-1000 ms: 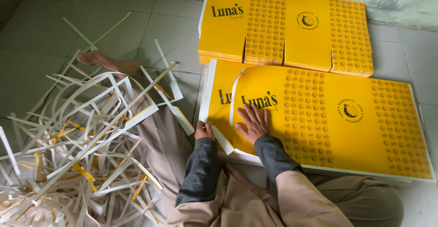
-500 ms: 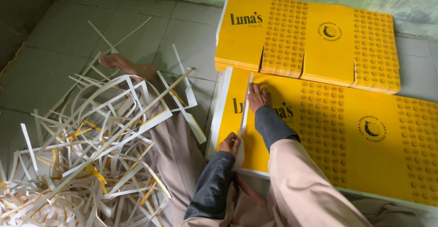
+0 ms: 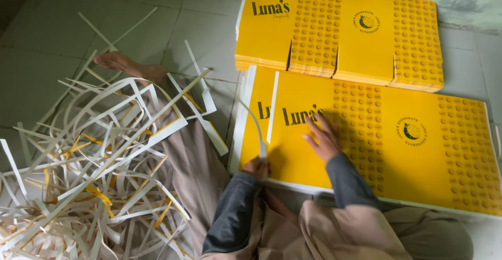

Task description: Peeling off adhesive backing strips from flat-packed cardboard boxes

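Observation:
A stack of flat yellow printed cardboard sheets (image 3: 418, 150) lies on the floor in front of me. My right hand (image 3: 321, 137) presses flat on the top sheet, fingers spread. My left hand (image 3: 256, 167) pinches the lower end of a thin white paper strip (image 3: 256, 126) that curves up off the sheet's left margin. A white border (image 3: 273, 106) stands partly lifted along the same side.
A second stack of yellow sheets (image 3: 340, 30) lies behind the first, by the wall. A big heap of white and yellow trimmed strips (image 3: 89, 171) covers the tiled floor at left, over my outstretched leg and bare foot (image 3: 123, 64).
My right hand slid down from the sheet's top edge to its middle. My left hand has pulled the white strip loose, and it now arcs up from the margin.

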